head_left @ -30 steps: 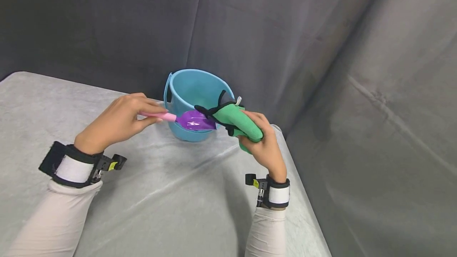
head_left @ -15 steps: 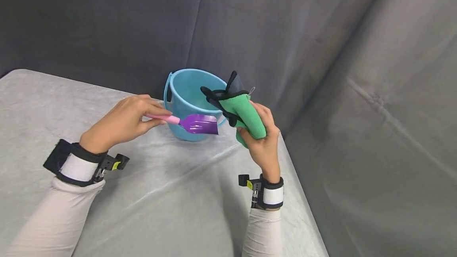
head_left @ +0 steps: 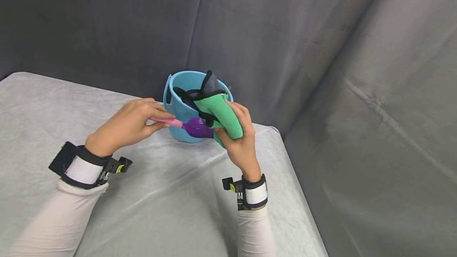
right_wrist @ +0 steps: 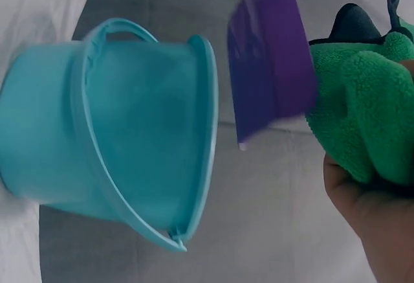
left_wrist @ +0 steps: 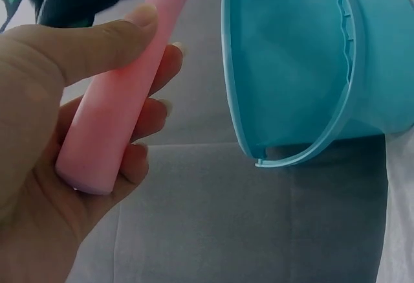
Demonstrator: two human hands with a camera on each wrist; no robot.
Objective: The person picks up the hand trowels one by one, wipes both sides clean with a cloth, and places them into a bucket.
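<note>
Purple shovel blade (head_left: 197, 127), mid-frame before the blue bucket (head_left: 178, 110), is being wiped as I'm gripping its pink handle (left_wrist: 123, 95) with my left hand (head_left: 126, 124), my right hand (head_left: 240, 142) clutching the green cloth (head_left: 218, 116); next, I judge, firmer strokes.

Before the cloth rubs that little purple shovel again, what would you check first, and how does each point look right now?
1. Left hand grips the pink handle: ok.
2. Right hand holds the green cloth bunched: ok.
3. Cloth meets the purple blade: ok in the head view; the right wrist view shows them side by side.
4. Blue bucket upright on the table, behind the hands: ok.
5. Blade clean: cannot tell.
</note>
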